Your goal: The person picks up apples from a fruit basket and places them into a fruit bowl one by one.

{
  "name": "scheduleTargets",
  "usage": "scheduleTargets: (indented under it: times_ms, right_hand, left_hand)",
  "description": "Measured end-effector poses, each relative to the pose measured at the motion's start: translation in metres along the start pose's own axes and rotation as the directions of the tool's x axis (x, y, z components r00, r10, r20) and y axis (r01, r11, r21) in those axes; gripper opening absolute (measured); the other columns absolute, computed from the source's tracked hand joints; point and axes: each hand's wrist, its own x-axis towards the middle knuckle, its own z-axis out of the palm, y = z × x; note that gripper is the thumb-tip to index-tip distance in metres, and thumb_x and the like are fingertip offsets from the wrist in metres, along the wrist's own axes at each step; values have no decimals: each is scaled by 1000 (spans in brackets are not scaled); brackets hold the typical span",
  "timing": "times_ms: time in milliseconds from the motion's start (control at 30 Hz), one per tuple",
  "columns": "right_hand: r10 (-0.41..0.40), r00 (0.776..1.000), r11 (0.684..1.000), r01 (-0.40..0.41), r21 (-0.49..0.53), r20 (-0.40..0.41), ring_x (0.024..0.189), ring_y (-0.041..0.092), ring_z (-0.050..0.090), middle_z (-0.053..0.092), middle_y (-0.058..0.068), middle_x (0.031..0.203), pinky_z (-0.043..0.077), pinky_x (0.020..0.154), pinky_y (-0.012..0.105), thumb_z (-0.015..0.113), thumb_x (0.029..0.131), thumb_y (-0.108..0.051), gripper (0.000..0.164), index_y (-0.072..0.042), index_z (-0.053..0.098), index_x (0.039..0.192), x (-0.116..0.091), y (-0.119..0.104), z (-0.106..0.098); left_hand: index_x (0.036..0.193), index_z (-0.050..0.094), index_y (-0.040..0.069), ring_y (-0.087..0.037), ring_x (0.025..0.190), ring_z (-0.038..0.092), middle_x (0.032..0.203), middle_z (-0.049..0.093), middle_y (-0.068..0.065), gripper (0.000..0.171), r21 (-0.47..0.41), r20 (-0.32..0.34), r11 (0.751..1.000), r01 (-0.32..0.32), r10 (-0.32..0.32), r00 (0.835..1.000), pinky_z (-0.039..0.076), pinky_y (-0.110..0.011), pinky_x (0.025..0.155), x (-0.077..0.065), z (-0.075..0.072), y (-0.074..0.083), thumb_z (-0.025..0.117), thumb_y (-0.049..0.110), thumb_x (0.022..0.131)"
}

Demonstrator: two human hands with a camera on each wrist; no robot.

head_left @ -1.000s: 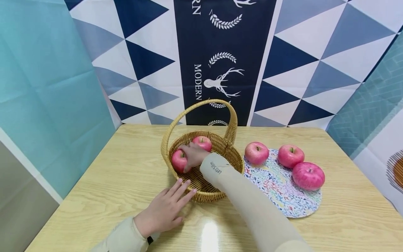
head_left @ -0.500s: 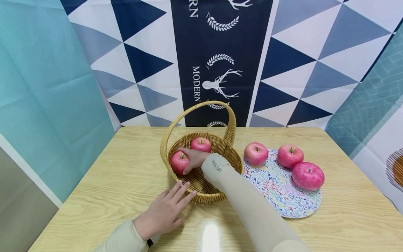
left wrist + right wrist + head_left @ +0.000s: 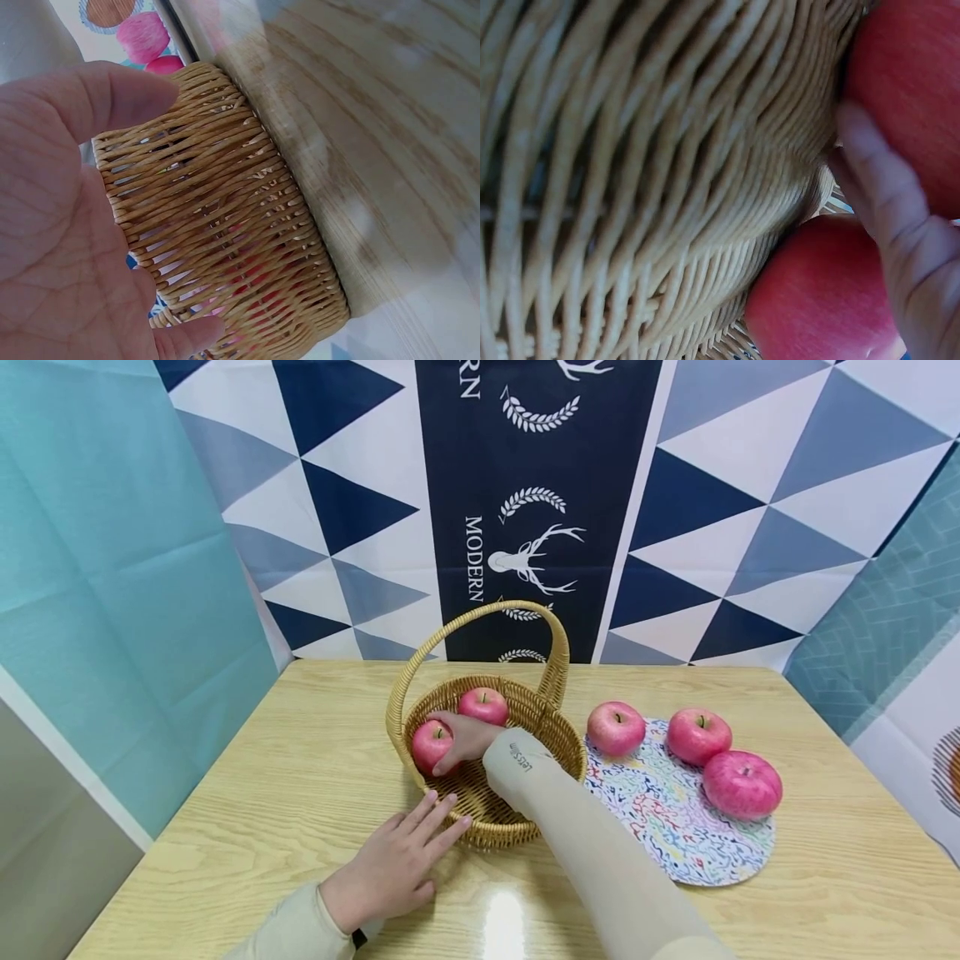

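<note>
Inside the wicker basket point(image 3: 498, 839), my right hand point(image 3: 471, 739) grips a red apple point(image 3: 431, 745) at the left wall, thumb on the near side. A second apple point(image 3: 483, 705) lies behind that hand, against the back wall. In the right wrist view, my fingers point(image 3: 889, 187) lie along the gripped apple point(image 3: 915, 90), and the other apple point(image 3: 821, 292) shows below them. My left hand point(image 3: 390, 864) rests spread with its fingertips on the basket's near left rim. The left wrist view has its thumb and palm beside the woven wall point(image 3: 202, 187).
To the right, a round patterned mat point(image 3: 675, 827) bears a pale red apple point(image 3: 616, 728), a red apple point(image 3: 698, 736) and a deep pink apple point(image 3: 742, 785). The basket's tall handle point(image 3: 412, 668) arches over it. A patterned cloth point(image 3: 360, 510) hangs behind the wooden table point(image 3: 247, 810).
The right hand stays on the left apple, its fingers shifting slightly around it. The left hand keeps its place at the rim; the whole view shifts a little.
</note>
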Motion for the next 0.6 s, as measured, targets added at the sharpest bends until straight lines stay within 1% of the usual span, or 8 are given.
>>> scheduleTargets:
  times_ms: [100,333,500,567,600]
  right_hand:
    - [4,1000,1000,-4,2,-5,119,23,51,49,12,137,40,99,33,83,69,-18,94,-9,32,148,0,0,1]
    - [-16,1000,1000,16,-24,-12,100,16,56,57,9,122,46,85,25,83,67,-14,88,-11,39,143,-3,0,0]
    - [4,1000,999,-5,38,21,83,16,59,56,10,114,52,66,25,80,67,-6,81,-12,42,139,-6,-3,-1]
    - [9,999,999,-10,30,35,81,15,59,55,9,112,51,63,25,79,68,-5,79,-12,43,137,-6,-5,-1]
    - [9,999,1000,-10,16,42,82,15,58,55,9,113,51,63,25,78,68,-5,78,-12,44,137,-7,-7,-1]
  left_hand:
    - [143,45,10,-36,134,38,146,40,-18,74,-1,-5,1000,0,0,1000,48,-44,90,0,0,0,71,27,76]
    - [143,45,11,-36,134,38,146,41,-18,73,-2,-13,1000,-3,3,1000,48,-44,90,0,1,0,71,27,76]
    - [143,45,10,-37,133,39,146,41,-18,73,-4,-18,1000,-8,8,1000,48,-44,90,0,1,0,71,28,77]
    - [143,45,10,-37,133,39,146,41,-18,73,-3,-13,1000,-8,8,1000,48,-44,90,0,0,0,71,28,77]
    - [143,45,10,-37,133,39,146,40,-18,73,-3,-9,1000,-7,7,1000,48,-44,90,0,0,0,72,29,77]
